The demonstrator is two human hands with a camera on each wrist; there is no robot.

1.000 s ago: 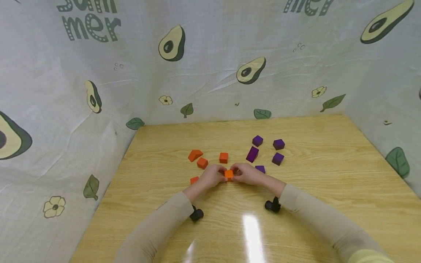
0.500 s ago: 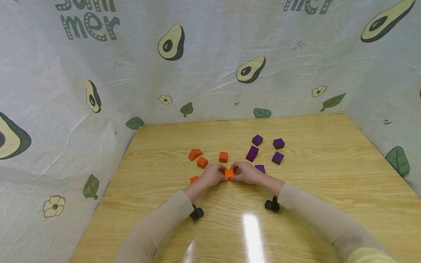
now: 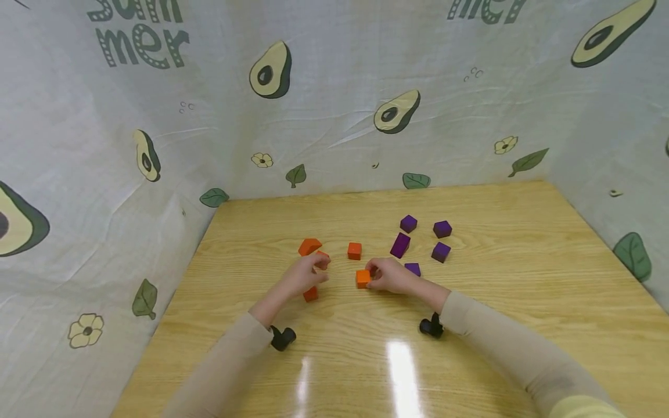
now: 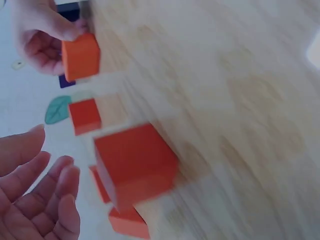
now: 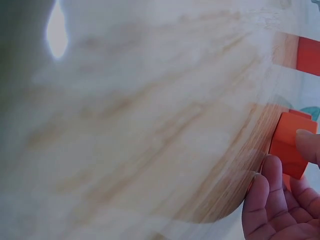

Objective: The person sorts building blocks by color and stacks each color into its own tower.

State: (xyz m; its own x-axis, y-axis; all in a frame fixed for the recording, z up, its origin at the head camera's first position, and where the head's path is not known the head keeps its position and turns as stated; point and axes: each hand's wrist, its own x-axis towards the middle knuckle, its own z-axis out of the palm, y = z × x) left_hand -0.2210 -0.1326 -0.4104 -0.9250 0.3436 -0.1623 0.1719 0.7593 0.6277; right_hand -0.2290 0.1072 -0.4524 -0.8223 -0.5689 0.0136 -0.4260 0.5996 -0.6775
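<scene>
An orange block (image 3: 363,279) stands on the table at the middle, and my right hand (image 3: 393,276) pinches it from its right side. The right wrist view shows the thumb on one face of that orange block (image 5: 292,144). My left hand (image 3: 301,277) hovers among the red-orange blocks on the left, its fingers apart and holding nothing. A red block (image 3: 310,294) lies just below its fingers, and another (image 3: 323,259) is partly hidden behind them. In the left wrist view a large red block (image 4: 136,165) stands beside the open left fingers.
A red block (image 3: 354,251) stands behind the orange one, and a red angled block (image 3: 310,246) lies at the back left. Several purple blocks (image 3: 441,252) stand right of centre, with a long purple one (image 3: 400,245) among them. Patterned cloth (image 3: 334,128) hangs behind the table.
My left hand has let go of the orange block and moved left to the red blocks, uncovering more of the near one. My right hand stays at the orange block.
</scene>
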